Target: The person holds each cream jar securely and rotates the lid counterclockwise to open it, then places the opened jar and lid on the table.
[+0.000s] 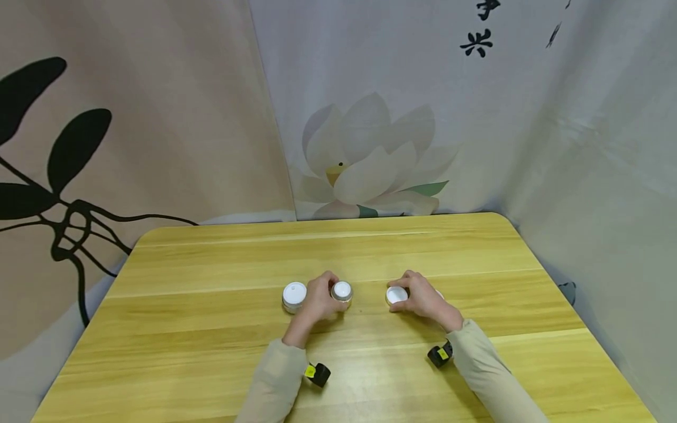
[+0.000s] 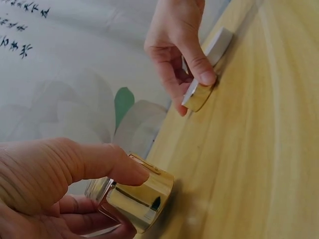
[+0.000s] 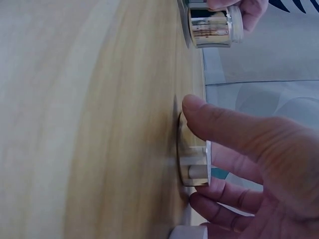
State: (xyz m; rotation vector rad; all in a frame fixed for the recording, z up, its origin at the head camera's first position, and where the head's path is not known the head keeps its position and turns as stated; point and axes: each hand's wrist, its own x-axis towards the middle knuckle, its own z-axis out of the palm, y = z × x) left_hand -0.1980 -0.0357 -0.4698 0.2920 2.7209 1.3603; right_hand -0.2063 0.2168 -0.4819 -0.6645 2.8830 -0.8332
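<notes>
My left hand [image 1: 319, 298] grips a small gold jar [image 1: 342, 289] with a clear neck and a white top face, near the middle of the table. In the left wrist view the thumb lies along the gold wall of this jar. To the right, my right hand [image 1: 421, 296] pinches a shallow gold lid [image 1: 396, 295] with a white face upward, between thumb and fingers. The right wrist view shows the gold lid [image 3: 193, 167] resting at the tabletop. A gap separates the jar from the lid.
A wider jar [image 1: 294, 296] with a white top stands just left of my left hand. Beyond the right hand lies a white lid [image 2: 219, 46], mostly hidden in the head view. The wooden table [image 1: 211, 329] ends at a printed curtain [image 1: 211, 117] behind.
</notes>
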